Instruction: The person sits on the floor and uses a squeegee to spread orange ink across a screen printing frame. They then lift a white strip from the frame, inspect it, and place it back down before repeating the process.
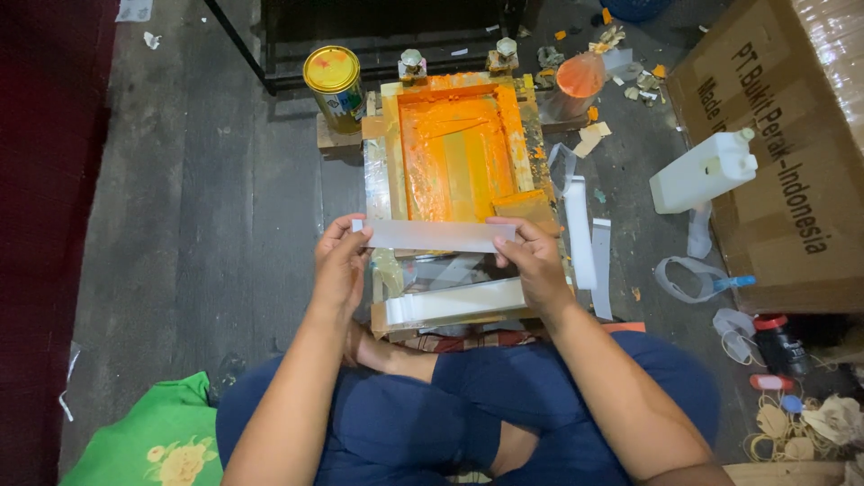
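I sit cross-legged on the floor and hold a pale translucent strip (438, 236) level between both hands. My left hand (339, 264) pinches its left end and my right hand (531, 259) pinches its right end. Just beyond the strip lies a wooden screen-printing frame (389, 135) smeared with orange ink (450, 148). Below my hands a stack of white strips (454, 301) rests on the near edge of the board.
A yellow-lidded tin (334, 83) stands left of the frame. A white plastic jug (704, 169) and a large cardboard box (792, 135) are at the right. Loose strips (580, 238) lie on the floor beside the frame. A green cloth (153, 436) lies at lower left.
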